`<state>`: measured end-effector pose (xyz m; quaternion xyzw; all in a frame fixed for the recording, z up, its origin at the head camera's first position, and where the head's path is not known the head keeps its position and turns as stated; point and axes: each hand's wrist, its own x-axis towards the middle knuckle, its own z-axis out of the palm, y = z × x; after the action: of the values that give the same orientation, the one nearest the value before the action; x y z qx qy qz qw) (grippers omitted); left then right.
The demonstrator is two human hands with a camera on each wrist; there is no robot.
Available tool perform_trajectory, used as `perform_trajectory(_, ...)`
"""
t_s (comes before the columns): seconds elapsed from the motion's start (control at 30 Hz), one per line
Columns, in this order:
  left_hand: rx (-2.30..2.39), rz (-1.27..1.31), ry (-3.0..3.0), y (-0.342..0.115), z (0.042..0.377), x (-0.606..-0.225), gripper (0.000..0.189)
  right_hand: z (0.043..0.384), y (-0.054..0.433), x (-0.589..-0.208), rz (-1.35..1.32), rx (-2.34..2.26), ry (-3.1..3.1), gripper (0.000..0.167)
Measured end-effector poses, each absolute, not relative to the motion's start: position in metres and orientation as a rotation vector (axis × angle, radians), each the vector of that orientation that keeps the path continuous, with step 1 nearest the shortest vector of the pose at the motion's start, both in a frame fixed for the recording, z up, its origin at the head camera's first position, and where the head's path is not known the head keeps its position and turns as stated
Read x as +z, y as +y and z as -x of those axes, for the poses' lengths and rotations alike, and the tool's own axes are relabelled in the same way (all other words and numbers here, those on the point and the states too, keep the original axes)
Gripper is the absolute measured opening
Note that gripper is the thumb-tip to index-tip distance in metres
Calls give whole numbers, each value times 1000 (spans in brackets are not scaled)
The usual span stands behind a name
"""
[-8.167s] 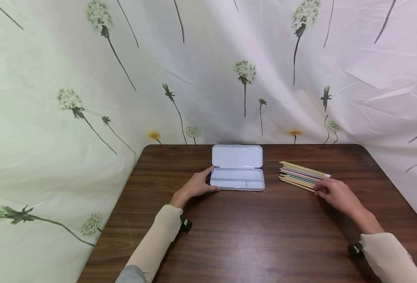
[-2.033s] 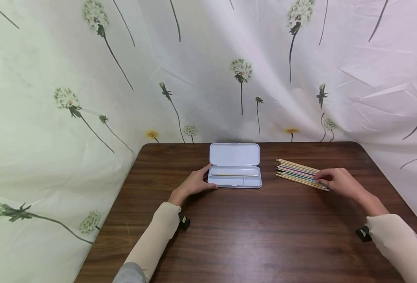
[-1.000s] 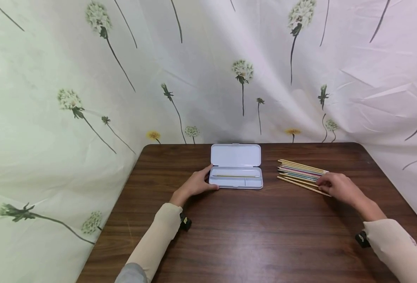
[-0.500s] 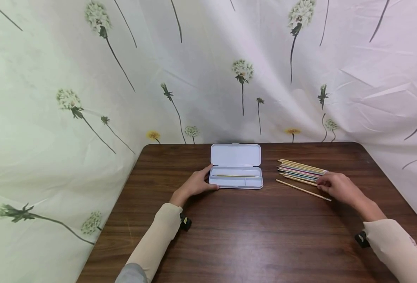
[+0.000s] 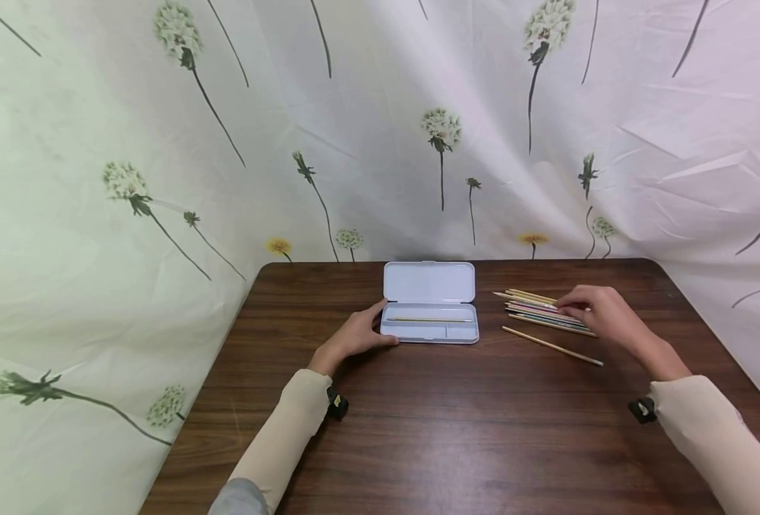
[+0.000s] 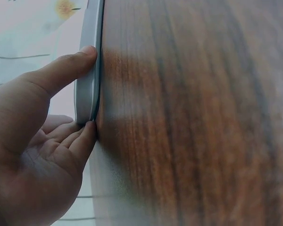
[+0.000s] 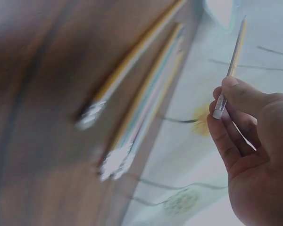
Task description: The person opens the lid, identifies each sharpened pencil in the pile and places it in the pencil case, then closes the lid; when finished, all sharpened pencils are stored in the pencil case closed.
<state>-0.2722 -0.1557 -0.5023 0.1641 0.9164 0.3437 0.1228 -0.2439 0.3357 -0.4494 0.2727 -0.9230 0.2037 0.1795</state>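
In the head view a white pencil case lies with its lid up at the back of the table. One pencil lies in its long compartment. My left hand grips the case's left end, thumb along the front side and fingers at the corner, as the left wrist view shows. My right hand pinches a pencil near its eraser end, lifted off the table. Beneath it lies a row of several pencils with coloured and yellowish barrels. One pencil lies apart, nearer me.
The dark wooden table runs back to a white curtain printed with dandelions. The case's raised lid stands close to the table's back edge. Black wrist cameras sit at both cuffs.
One pencil has gone into the case. The nearest pencil has rolled away from the row towards me. My right hand has moved up and left and lifted a pencil. The left hand stays put.
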Motion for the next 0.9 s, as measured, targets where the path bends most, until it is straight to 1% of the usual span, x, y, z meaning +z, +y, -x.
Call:
perform_trajectory(0.27,999,-480,2676,-155,272,-501,100,260,302,-428,-886,668,-2572,21)
perform_trajectory(0.43,999,-471,2673,-155,271,-500,100,271,280,-422,-955,721,-2576,17)
perform_trajectory(0.67,996,-472,2675,-155,271,-500,100,285,248,-418,-1046,774,-2584,19)
perform_trajectory(0.9,995,-469,2678,-155,272,-500,101,298,215,-423,-1117,819,-2585,16)
